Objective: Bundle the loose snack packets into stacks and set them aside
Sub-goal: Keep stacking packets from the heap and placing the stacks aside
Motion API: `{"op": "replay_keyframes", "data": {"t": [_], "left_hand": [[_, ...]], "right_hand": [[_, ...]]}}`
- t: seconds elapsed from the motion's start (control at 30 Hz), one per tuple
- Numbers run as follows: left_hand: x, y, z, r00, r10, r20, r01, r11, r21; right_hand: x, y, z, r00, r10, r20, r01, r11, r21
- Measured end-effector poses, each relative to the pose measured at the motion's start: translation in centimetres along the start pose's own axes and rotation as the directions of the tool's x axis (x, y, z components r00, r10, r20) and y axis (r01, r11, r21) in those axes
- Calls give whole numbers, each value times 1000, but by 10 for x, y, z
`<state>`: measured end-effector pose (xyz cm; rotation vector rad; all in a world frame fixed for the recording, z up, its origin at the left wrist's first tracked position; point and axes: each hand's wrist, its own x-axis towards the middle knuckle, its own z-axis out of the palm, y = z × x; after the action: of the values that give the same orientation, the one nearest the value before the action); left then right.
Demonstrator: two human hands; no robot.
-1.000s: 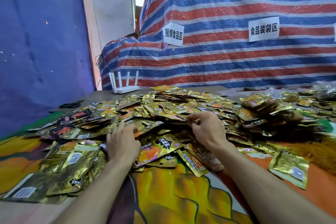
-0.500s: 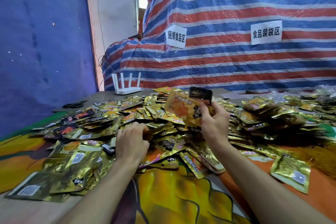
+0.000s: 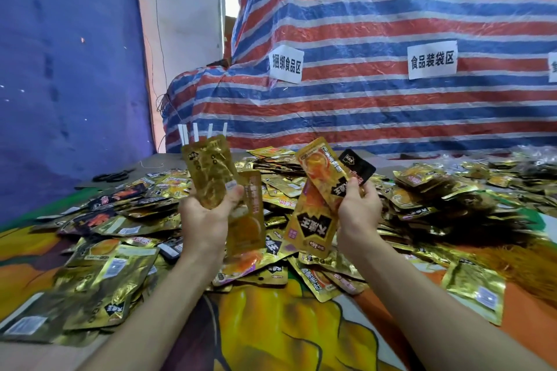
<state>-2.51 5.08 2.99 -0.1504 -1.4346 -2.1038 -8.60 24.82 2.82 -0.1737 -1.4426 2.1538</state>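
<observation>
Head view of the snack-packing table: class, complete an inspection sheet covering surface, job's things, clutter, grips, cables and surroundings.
Surface: table cloth, orange and yellow print, largely covered.
Job's things: loose packets heaped across it, mostly gold, some black.
Clutter: scissors at the far left; white router antennas behind the raised packets.
Grips: left grip holds gold packets above the heap; right grip holds orange packets and a black packet.
Cables: thin wire down the wall; wire tangle at the tarp corner.
Surroundings: striped tarp bearing paper signs; blue sheet on the left.
</observation>
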Motion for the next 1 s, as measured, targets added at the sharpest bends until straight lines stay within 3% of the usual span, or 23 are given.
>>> {"op": "replay_keyframes", "data": {"t": [0.13,0.3,0.57,0.67,0.8,0.93,1.0], "left_hand": [[-3,-4,3,947,-266,182,298,938,-180],[-7,-16,8,928,-279,247,334,916,-222],[-8,-29,11,889,-377,260,369,926,81],[-7,-33,8,898,-344,276,305,936,175],[-11,-27,8,936,-247,250,206,962,180],[-12,-23,10,916,-152,371,61,967,246],[-13,-23,9,893,-152,423,54,971,235]], "right_hand": [[-7,6,4,999,5,54,-1,997,-75],[-27,10,10,986,-13,168,29,995,-93],[-50,10,15,866,-91,493,93,995,21],[-50,1,8,811,-123,571,174,984,-36],[-50,-4,7,784,-158,601,244,968,-65],[-60,0,14,779,-163,605,243,969,-52],[-62,2,15,793,-170,585,268,960,-85]]}}
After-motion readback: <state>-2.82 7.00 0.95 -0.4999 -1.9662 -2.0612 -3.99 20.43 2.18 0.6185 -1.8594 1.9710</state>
